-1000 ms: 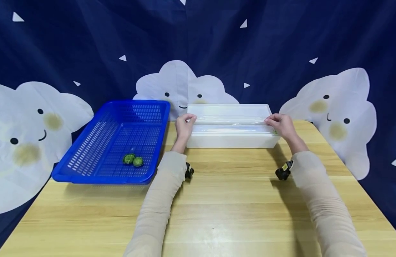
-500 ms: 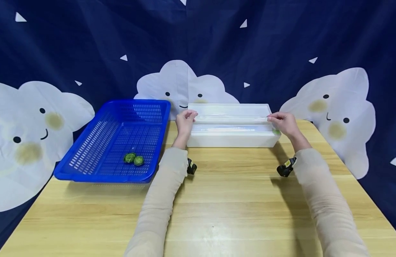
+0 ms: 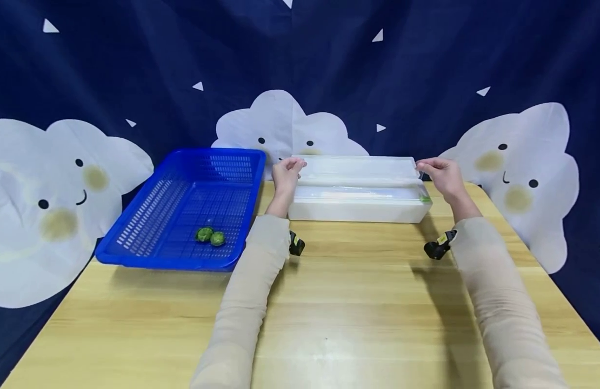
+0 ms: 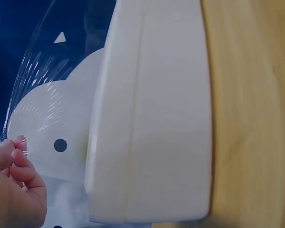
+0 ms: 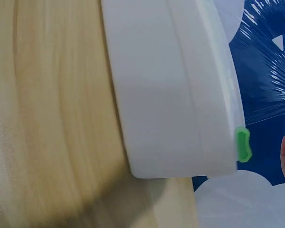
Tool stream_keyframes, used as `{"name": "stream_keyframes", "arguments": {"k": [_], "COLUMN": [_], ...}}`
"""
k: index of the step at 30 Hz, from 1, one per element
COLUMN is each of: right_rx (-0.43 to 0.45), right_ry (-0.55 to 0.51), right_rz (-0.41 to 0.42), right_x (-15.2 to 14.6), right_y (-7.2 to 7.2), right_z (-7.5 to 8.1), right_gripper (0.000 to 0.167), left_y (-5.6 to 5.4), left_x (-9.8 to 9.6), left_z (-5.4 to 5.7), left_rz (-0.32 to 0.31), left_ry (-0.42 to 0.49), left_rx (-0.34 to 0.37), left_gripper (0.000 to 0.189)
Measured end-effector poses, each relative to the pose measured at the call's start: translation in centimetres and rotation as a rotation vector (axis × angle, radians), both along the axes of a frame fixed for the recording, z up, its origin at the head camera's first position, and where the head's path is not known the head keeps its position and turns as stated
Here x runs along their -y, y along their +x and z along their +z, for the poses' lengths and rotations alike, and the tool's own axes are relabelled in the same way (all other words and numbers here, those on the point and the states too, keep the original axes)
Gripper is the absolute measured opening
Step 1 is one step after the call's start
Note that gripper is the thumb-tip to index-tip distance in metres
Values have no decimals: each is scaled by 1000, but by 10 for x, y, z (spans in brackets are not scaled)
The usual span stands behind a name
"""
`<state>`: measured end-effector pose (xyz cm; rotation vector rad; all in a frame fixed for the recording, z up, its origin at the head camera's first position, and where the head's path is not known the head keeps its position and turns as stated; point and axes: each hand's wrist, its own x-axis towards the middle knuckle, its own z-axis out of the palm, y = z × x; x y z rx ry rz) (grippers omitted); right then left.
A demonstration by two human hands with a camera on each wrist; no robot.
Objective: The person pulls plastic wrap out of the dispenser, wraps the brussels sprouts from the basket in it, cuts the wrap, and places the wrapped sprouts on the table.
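A long white cling film dispenser (image 3: 358, 210) stands at the back of the table with its lid (image 3: 358, 166) raised. My left hand (image 3: 286, 177) pinches one corner of the clear cling film (image 4: 42, 90) by the dispenser's left end. At the right end, my right hand (image 3: 445, 177) pinches the other corner between thumb and fingertips. The film stretches taut above the box, with creases fanning from each pinch in the wrist views. A green slider (image 5: 243, 144) sits at the dispenser's right end. Most of the right hand lies outside the right wrist view.
A blue perforated plastic basket (image 3: 159, 262) stands to the left, close to my left forearm. Inside it lie two round green vegetables, like Brussels sprouts (image 3: 217, 238). A dark blue cloth with white clouds (image 3: 275, 116) hangs behind the wooden table (image 3: 329, 313).
Both hands have risen from the front of the dispenser's opening to near the lid's top edge, drawing the cling film up. The head view has shifted slightly; basket and dispenser stay put.
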<state>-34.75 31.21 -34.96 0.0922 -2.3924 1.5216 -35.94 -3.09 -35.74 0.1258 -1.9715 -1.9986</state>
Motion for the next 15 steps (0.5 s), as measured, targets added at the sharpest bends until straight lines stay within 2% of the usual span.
{"name": "stream_keyframes", "arguments": {"k": [6, 15], "right_rx": [-51, -130], "right_ry": [-38, -70], "right_rz": [-2, 19], "right_x": [-3, 1], "right_y": [1, -1], "right_z": [11, 32], "right_gripper": [8, 13], "left_y": [0, 3], "left_x": [-4, 3], "left_z": [11, 35], "left_rz": [-20, -39], "left_ry": [45, 3], "left_rx": [44, 45], "left_gripper": [16, 19]}}
